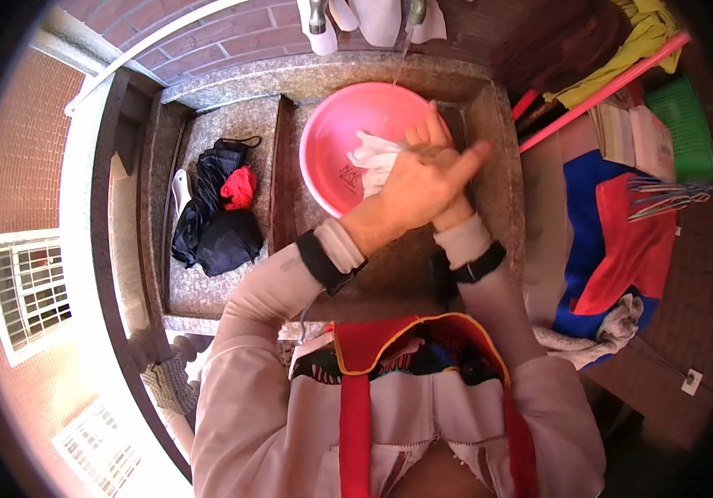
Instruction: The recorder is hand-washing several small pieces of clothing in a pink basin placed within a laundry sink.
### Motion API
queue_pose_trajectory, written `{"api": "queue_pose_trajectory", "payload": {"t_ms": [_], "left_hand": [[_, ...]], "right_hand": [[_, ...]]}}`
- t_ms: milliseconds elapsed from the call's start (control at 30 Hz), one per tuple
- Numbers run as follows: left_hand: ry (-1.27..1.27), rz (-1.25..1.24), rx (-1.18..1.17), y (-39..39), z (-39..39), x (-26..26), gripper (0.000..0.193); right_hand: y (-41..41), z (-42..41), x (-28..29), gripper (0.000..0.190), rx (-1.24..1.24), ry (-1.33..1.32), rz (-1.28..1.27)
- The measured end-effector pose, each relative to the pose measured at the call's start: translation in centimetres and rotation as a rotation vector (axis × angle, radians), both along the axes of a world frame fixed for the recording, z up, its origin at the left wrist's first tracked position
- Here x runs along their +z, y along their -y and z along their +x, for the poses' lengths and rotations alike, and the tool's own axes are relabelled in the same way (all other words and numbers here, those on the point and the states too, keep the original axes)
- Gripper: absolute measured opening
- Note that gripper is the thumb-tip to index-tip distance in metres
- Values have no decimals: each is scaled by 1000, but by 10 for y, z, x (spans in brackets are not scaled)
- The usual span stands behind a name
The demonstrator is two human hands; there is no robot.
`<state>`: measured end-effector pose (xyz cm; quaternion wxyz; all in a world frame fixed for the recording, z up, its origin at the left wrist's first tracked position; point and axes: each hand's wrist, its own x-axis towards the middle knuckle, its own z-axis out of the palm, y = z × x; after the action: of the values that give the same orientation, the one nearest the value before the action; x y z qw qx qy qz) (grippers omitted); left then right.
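A wet white cloth [376,155] hangs out from under my left hand [415,177] above a pink plastic basin [316,149]. My left hand crosses over my right hand [451,211], of which only the part near the wrist shows plainly. The overlap hides the right fingers and how they meet the cloth. Dark marks [350,178] show on the inside of the basin, which stands in the right compartment of a stone sink [331,286]. Water runs from a tap [417,12] at the basin's far rim.
In the sink's left compartment lie black garments [225,239], a red cloth [240,187] and a white brush-like handle [180,190]. A second tap [317,17] is on the brick wall. At right are a pink pole [605,90], a green basket [683,131] and a red cloth [630,249].
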<state>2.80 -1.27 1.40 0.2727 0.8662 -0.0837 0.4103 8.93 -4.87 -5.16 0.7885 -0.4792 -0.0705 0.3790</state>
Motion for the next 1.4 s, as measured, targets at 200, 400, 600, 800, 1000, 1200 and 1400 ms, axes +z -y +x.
{"api": "queue_pose_trajectory", "payload": {"t_ms": [200, 400, 600, 800, 1000, 1200, 1400], "left_hand": [[-387, -636, 293, -74, -6, -39, 24], [-525, -1085, -49, -98, -40, -63, 48], [-827, -1507, -46, -67, -62, -111, 68], [-739, -1812, -234, -63, -63, -116, 59], [-421, -1872, -345, -74, -59, -90, 38], [-495, -1668, -282, -84, -51, -65, 26], [-550, -1367, -166, -100, -31, -45, 16]], "right_hand": [[-12, -25, 55, 41, 7, -262, 56], [-1, -1, 45, 51, 102, -345, 318], [-2, -5, 53, 53, 104, -335, 385], [5, 13, 36, 52, 142, -309, 430], [19, 29, 11, 25, 7, -37, 144], [25, 6, -25, 44, 425, 577, -491], [20, 8, -79, 47, 487, 362, -481]]}}
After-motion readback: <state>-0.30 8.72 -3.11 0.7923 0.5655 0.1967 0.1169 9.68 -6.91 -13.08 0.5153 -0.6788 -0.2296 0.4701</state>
